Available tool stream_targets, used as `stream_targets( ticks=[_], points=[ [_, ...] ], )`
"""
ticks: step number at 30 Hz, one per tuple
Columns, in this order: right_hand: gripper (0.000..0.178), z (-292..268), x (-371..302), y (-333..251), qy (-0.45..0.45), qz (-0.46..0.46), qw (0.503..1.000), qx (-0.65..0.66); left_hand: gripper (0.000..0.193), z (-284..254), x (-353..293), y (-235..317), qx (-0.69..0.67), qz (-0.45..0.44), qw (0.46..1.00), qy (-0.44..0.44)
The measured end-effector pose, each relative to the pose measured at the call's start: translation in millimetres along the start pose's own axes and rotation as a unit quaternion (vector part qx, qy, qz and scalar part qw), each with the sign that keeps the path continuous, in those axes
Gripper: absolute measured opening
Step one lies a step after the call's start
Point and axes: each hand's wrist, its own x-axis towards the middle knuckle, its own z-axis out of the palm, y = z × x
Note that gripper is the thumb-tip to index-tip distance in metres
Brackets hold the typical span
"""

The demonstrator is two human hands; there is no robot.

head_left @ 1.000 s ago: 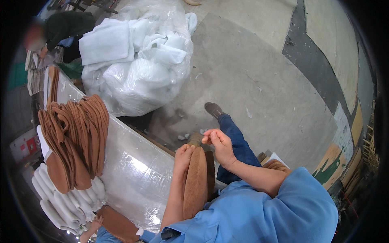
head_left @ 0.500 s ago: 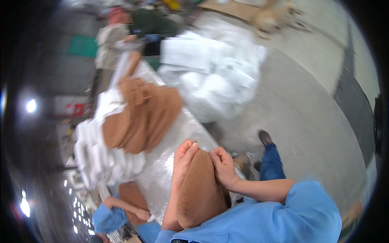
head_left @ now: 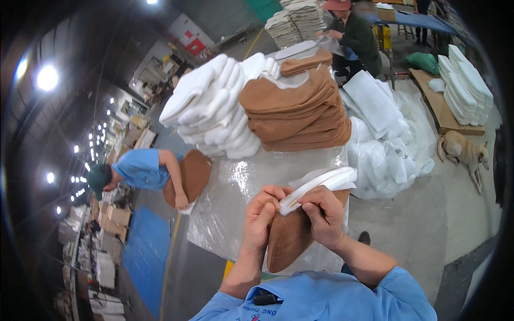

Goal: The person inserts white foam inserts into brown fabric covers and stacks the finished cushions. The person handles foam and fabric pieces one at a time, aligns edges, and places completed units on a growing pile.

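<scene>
In front of me I hold a brown fabric cushion cover (head_left: 289,241) above the plastic-covered table. White padding (head_left: 321,184) shows along its far opening, its outer end sticking out to the right. My left hand (head_left: 262,216) pinches the cover's edge at the near end of that white strip. With thumb and fingers closed, my right hand (head_left: 325,216) grips the edge a little to the right. The two hands nearly meet at the opening, and their fingers hide part of the edge between them.
Beyond my hands, a stack of brown covers (head_left: 300,115) stands beside piled white cushion pads (head_left: 209,107). A co-worker (head_left: 142,168) at the left handles another brown piece (head_left: 194,174). White bundles in plastic (head_left: 393,144) lie to the right, near a dog (head_left: 463,152) on the floor.
The view has swung left. The cover has turned in my hands, so the white padding at its opening now shows. Both hands still grip its edge.
</scene>
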Motion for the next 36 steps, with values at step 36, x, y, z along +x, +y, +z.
stream_targets(
  ticks=[36],
  points=[
    [0.016, 2, -12, -1, -0.173, 0.076, 0.98, 0.07, 0.021, -1, -64, 5, 0.021, -0.089, 0.99, 0.108]
  ],
)
